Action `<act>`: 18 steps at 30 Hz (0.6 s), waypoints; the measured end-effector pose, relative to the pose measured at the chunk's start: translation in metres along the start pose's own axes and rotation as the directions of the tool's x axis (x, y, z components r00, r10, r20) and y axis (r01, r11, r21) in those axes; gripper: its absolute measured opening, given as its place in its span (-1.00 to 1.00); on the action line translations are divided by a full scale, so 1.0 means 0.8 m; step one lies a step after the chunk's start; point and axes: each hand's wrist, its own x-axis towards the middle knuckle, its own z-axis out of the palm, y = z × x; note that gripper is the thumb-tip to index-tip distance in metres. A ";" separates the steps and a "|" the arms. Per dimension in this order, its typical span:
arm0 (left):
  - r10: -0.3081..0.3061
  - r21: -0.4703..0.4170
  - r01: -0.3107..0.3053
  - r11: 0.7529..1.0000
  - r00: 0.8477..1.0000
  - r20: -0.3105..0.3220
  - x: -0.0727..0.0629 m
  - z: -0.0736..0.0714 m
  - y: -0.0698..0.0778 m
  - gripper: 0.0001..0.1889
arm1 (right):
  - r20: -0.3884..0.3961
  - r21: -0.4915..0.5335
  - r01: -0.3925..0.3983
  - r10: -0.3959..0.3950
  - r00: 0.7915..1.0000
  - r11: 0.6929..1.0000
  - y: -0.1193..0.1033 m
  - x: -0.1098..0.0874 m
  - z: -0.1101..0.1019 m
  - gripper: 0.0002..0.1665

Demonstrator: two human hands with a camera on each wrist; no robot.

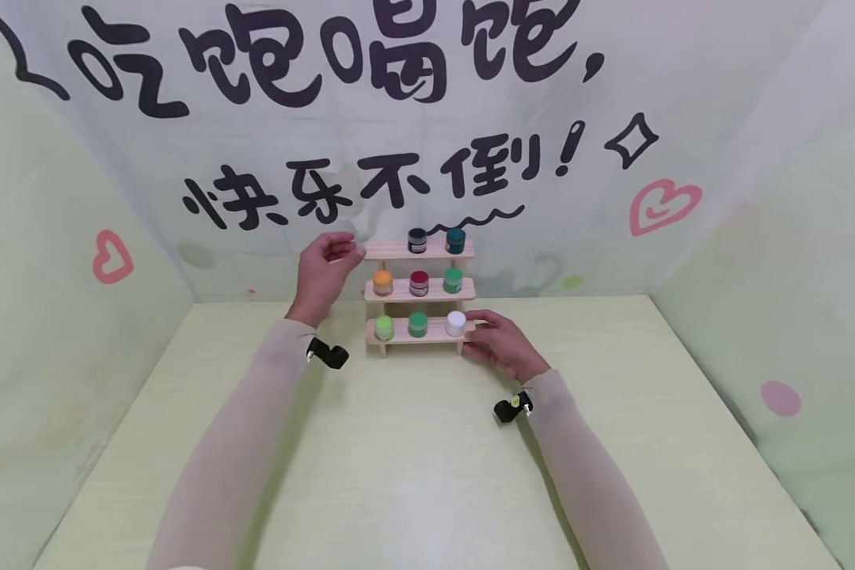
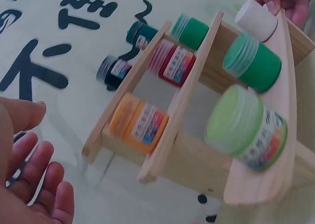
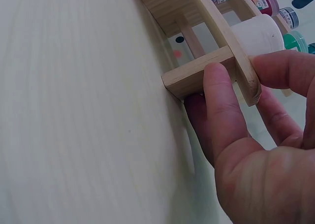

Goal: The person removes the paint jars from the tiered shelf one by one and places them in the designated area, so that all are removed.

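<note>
A three-tier wooden display rack [image 1: 420, 291] stands at the back of the table, with small paint jars on each step. On top are a black jar [image 1: 417, 241] and a teal jar [image 1: 455, 241]. The middle step carries orange [image 2: 140, 123], dark red and green jars; light green [image 2: 246, 128], green and white [image 1: 455, 323] jars line the bottom one. My right hand [image 1: 502, 344] grips the right end of the bottom step, thumb against its leg in the right wrist view. Beside the top step's left end, my left hand [image 1: 328, 273] holds nothing, its fingers loosely bent.
Close behind the rack hangs a pale backdrop cloth [image 1: 541, 237] with large black characters and pink hearts. Cloth walls [image 1: 769, 317] flank the pale wooden table [image 1: 413, 459] on both sides. Both wrists carry small black cameras.
</note>
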 end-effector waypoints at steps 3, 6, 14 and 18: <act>0.035 0.017 -0.035 0.999 0.999 0.018 0.002 0.018 0.015 -0.55 | 0.001 0.002 -0.001 0.001 1.000 1.000 -0.001 0.001 0.000 -0.47; 0.068 0.027 -0.069 0.997 0.997 0.030 0.006 0.035 0.026 -0.57 | 0.002 0.004 -0.004 0.004 1.000 1.000 -0.002 0.001 0.000 -0.46; 0.094 0.119 -0.100 0.988 0.994 0.056 0.022 0.073 0.032 -0.60 | -0.005 -0.006 -0.006 0.006 1.000 1.000 -0.003 -0.001 0.000 -0.46; 0.066 0.191 -0.078 0.978 0.996 0.068 0.025 0.085 0.029 -0.59 | -0.003 -0.012 -0.011 0.011 1.000 1.000 -0.003 -0.003 0.001 -0.46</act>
